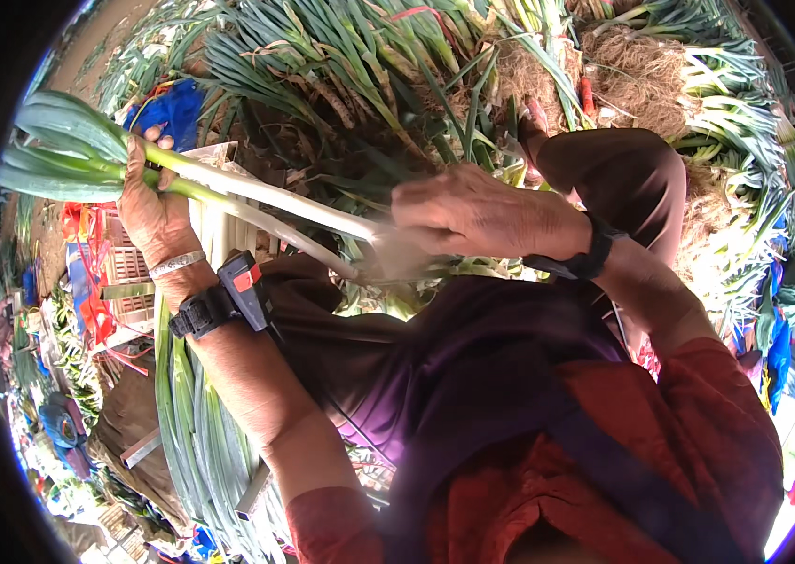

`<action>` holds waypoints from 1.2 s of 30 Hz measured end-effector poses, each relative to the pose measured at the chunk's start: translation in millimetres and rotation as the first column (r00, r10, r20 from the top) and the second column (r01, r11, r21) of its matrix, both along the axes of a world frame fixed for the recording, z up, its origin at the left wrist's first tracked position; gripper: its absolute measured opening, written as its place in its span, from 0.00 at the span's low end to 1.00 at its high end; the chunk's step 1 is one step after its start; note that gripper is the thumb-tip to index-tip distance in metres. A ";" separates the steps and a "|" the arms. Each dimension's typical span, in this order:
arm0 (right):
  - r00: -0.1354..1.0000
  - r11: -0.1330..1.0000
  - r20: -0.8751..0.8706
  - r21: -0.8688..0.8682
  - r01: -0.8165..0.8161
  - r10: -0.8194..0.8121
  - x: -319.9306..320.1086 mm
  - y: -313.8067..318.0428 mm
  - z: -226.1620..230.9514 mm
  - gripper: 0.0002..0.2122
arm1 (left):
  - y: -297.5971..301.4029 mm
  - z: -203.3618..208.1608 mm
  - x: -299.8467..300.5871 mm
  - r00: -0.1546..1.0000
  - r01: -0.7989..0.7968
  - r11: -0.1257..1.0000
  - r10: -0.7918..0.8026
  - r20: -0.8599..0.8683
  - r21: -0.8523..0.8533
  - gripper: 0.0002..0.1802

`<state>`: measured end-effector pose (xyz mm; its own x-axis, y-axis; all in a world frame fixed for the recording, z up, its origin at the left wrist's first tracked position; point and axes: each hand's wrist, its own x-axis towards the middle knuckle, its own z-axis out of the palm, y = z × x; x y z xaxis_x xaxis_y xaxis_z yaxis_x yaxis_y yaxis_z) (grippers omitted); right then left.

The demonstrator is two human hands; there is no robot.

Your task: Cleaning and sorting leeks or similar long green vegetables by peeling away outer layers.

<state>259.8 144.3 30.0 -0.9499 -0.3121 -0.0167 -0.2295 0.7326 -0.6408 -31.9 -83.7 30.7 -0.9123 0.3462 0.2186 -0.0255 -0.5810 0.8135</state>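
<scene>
Nearest the camera, a red and purple cloth garment (548, 442) is seen below both hands, filling the lower middle of the view. From it the two forearms are raised upward. A black strap with a small black and red device (228, 296) is worn on the left wrist, with a thin silver bangle (176, 264) just above it; a black wristband (590, 254) is worn on the right wrist.

The left hand (155, 209) is closed in a fist around two long green onions with white stalks and green leaves (256, 199), gripped where the white stalks pass into the leaves. The green leaf tops (63, 150) are spread out beyond the left hand, toward the upper left. The white stalks are stretched slantwise from the left hand down to the right hand (472, 211). The right hand is curled, palm down, over the lower ends of the stalks, and the fingers are bent around them; how tightly they are gripped cannot be told, as the stalk ends are blurred there.

Below the left forearm, a long bundle of green onions (195, 423) is laid lengthwise. To the left of the left hand, a slatted crate with red ties (120, 273) is seen.

Beyond both hands, a large heap of green onions with brown, tangled roots (397, 66) is piled, with a blue sheet (172, 108) just above the left hand.
</scene>
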 end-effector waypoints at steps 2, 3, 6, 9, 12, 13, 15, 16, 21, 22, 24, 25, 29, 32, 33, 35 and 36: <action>0.997 1.000 0.077 -0.010 0.007 -0.006 33.3 9.5 -36.7 0.15 | 0.4 0.3 1.4 0.971 -0.237 0.970 0.238 0.020 -0.059 0.11; 0.985 0.992 0.161 0.093 -0.083 0.067 41.2 21.5 -39.1 0.17 | -8.1 4.4 -4.9 0.983 -0.182 0.983 0.182 0.000 -0.012 0.10; 0.954 0.934 0.272 0.293 -0.203 0.122 55.9 50.8 -54.1 0.20 | -24.8 9.9 -13.0 0.993 -0.094 0.992 0.100 -0.065 0.082 0.10; 0.989 0.914 0.113 0.403 0.038 -0.091 57.1 67.3 -60.8 0.16 | 1.5 14.5 13.2 0.982 -0.161 0.976 0.173 -0.071 0.149 0.10; 0.987 0.898 -0.082 0.411 0.158 -0.137 13.5 51.9 -16.9 0.14 | -3.7 17.2 18.5 0.988 -0.094 0.968 0.120 -0.101 0.231 0.11; 0.960 0.930 -0.218 0.284 0.234 -0.175 6.2 45.8 -9.3 0.14 | -1.7 19.8 21.3 0.983 -0.122 0.967 0.149 -0.104 0.225 0.11; 0.895 0.953 -0.372 0.072 0.294 -0.248 -10.6 29.5 7.2 0.13 | -1.1 25.1 24.7 0.986 -0.102 0.958 0.133 -0.099 0.267 0.11; 0.876 0.954 -0.394 -0.001 0.301 -0.277 -19.9 20.8 14.1 0.13 | 1.2 25.5 26.6 0.988 -0.093 0.954 0.123 -0.090 0.285 0.11; 0.842 0.859 -0.320 -0.429 0.281 -0.435 -75.2 -20.6 -2.3 0.07 | 14.3 28.2 37.9 0.981 -0.130 0.949 0.165 -0.101 0.289 0.12; 0.858 0.817 -0.240 -0.497 0.293 -0.454 -85.1 -30.9 1.1 0.06 | 13.8 28.2 39.4 0.981 -0.134 0.946 0.168 -0.093 0.294 0.12; 0.831 0.895 -0.346 -0.269 0.357 -0.435 -89.4 -37.0 14.9 0.05 | 13.8 27.0 42.1 0.982 -0.141 0.941 0.172 -0.076 0.308 0.11; 0.820 0.888 -0.352 -0.269 0.374 -0.452 -92.1 -38.1 12.3 0.04 | 14.5 26.6 42.5 0.982 -0.132 0.943 0.167 -0.091 0.306 0.11; 0.862 0.792 -0.184 -0.519 0.323 -0.472 -95.8 -37.0 -6.3 0.03 | 12.3 26.7 43.4 0.979 -0.122 0.945 0.164 -0.118 0.304 0.11; 0.895 0.827 -0.139 -0.462 0.320 -0.424 -93.4 -39.7 11.1 0.04 | 8.7 25.2 45.8 0.980 -0.143 0.938 0.178 -0.087 0.315 0.12; 0.900 0.801 -0.108 -0.510 0.314 -0.421 -93.1 -39.1 8.0 0.04 | 10.0 25.9 46.6 0.982 -0.140 0.937 0.172 -0.074 0.320 0.12; 0.911 0.781 -0.057 -0.537 0.317 -0.409 -93.4 -37.1 4.8 0.05 | 11.4 27.8 48.3 0.981 -0.152 0.942 0.180 -0.068 0.301 0.13; 0.914 0.790 -0.035 -0.518 0.328 -0.403 -94.1 -35.9 4.7 0.05 | 12.1 28.0 48.6 0.978 -0.166 0.947 0.193 -0.074 0.276 0.14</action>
<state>165.7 108.4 34.7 -0.9751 0.1286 0.1806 -0.1207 0.3755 -0.9189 16.7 -71.6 58.7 -0.9229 0.0955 0.3729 0.1719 -0.7646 0.6212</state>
